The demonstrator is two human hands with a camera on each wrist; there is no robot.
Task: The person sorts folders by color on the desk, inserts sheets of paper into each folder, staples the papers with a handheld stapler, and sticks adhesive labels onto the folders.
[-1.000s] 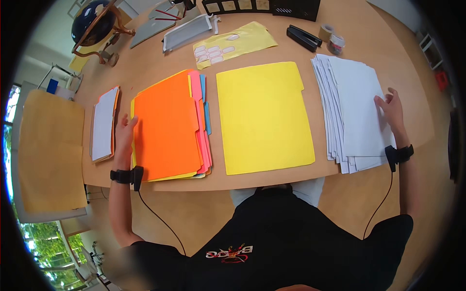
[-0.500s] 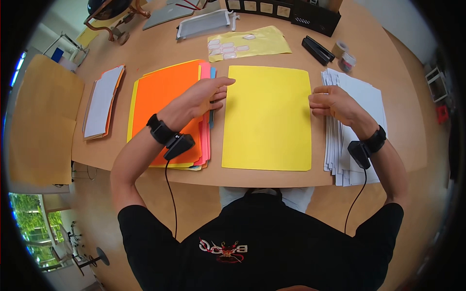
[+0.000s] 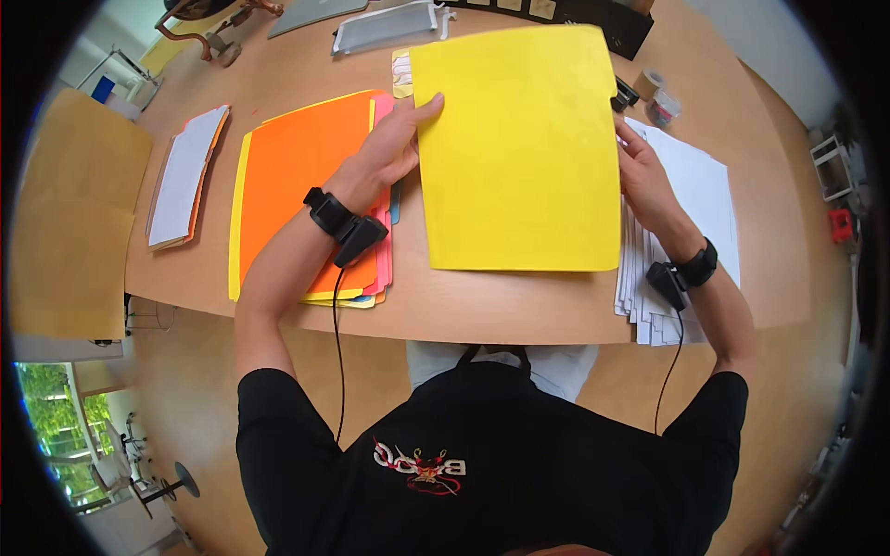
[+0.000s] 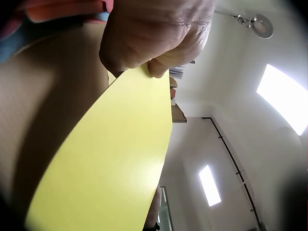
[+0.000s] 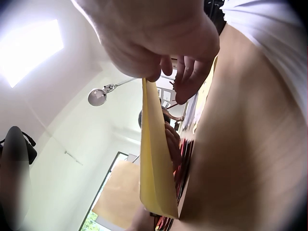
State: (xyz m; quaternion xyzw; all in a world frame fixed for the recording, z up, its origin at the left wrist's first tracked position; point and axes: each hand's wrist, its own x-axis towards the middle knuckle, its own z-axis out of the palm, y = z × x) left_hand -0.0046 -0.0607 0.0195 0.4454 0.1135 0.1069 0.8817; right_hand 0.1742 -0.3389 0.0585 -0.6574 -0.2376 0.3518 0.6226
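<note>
A yellow file folder (image 3: pixel 519 153) is raised and tilted above the table between my two hands. My left hand (image 3: pixel 389 146) pinches its left edge, thumb over the front and fingers behind, as the left wrist view also shows on the folder (image 4: pixel 108 163). At the opposite edge my right hand (image 3: pixel 649 181) holds the folder, its fingers partly hidden behind it. In the right wrist view the right thumb meets the top of the folder (image 5: pixel 156 163). Under the left forearm lies a stack of folders with an orange one (image 3: pixel 301 176) on top.
White papers (image 3: pixel 691 176) lie fanned at the right. A thinner paper stack (image 3: pixel 185 181) is at the far left. Behind the folder are a grey tray (image 3: pixel 385 30), a tape roll (image 3: pixel 647 83), a small clear container (image 3: pixel 664 109) and a black organizer (image 3: pixel 630 28).
Both hands came in from the outer stacks to the yellow folder's side edges. They then took hold of it and lifted it from the table, away from the body.
</note>
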